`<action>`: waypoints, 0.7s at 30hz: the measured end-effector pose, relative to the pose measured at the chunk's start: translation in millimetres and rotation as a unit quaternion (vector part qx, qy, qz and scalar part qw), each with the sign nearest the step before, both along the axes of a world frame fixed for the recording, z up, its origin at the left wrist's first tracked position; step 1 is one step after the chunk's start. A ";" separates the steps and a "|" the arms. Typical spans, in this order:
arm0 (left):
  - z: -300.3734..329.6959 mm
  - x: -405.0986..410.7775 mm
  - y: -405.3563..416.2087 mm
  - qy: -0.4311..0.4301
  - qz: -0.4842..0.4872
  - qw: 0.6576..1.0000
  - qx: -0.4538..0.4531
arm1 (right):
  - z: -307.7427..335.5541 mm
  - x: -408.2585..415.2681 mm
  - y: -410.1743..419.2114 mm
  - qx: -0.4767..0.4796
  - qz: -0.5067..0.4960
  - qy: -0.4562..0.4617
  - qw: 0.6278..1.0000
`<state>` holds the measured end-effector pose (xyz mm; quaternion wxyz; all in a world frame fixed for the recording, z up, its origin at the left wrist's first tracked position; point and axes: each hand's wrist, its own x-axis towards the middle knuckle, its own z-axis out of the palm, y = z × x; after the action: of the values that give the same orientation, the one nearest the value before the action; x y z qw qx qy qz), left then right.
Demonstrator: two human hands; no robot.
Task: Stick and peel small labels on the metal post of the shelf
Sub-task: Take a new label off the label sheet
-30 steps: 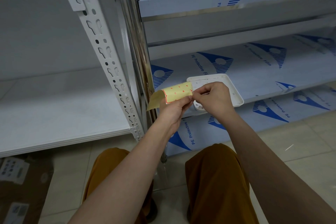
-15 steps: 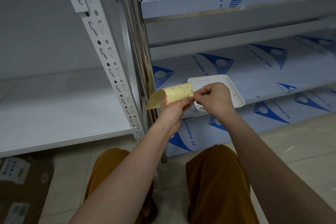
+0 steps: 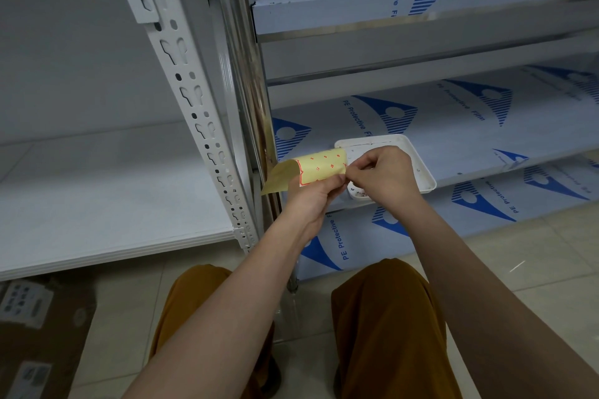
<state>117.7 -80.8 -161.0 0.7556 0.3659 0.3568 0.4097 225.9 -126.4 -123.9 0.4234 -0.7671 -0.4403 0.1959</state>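
A white slotted upright (image 3: 194, 100) stands left of centre. Left of it runs a white shelf board (image 3: 107, 204) against a pale wall (image 3: 71, 51). Right of it, steel shelves (image 3: 453, 113) wear blue-printed protective film. Below it lies a light tiled floor (image 3: 534, 256), with brown cardboard (image 3: 45, 343) at the lower left. The light is soft and dim.

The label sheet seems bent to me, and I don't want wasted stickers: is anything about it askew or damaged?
The yellow label sheet, held in the left hand, has its far left end folded back, showing the plain underside. The right hand pinches at its right edge. No tear shows. Otherwise nothing stands out.
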 end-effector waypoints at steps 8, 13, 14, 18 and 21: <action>-1.4 -0.8 0.3 -0.002 -0.003 1.000 -0.012 | 0.7 1.8 -0.2 -0.008 0.005 -0.013 1.000; -5.4 0.9 6.5 -0.004 -0.001 0.999 -0.038 | -0.6 2.7 -2.5 -0.007 0.006 0.028 1.000; -5.8 1.1 7.5 -0.003 0.001 0.999 -0.037 | -0.3 2.9 -3.3 -0.006 0.012 0.035 0.999; -4.5 0.7 8.9 -0.007 0.004 1.000 -0.025 | 1.1 4.4 -3.5 -0.007 0.014 0.058 0.998; -3.4 -0.1 8.8 0.000 0.007 1.000 -0.029 | 2.7 3.7 -2.5 -0.011 0.013 0.080 0.997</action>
<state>117.6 -72.0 -164.4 0.7631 0.3417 0.3706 0.4045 229.6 -128.9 -121.2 0.4461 -0.7481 -0.4123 0.2670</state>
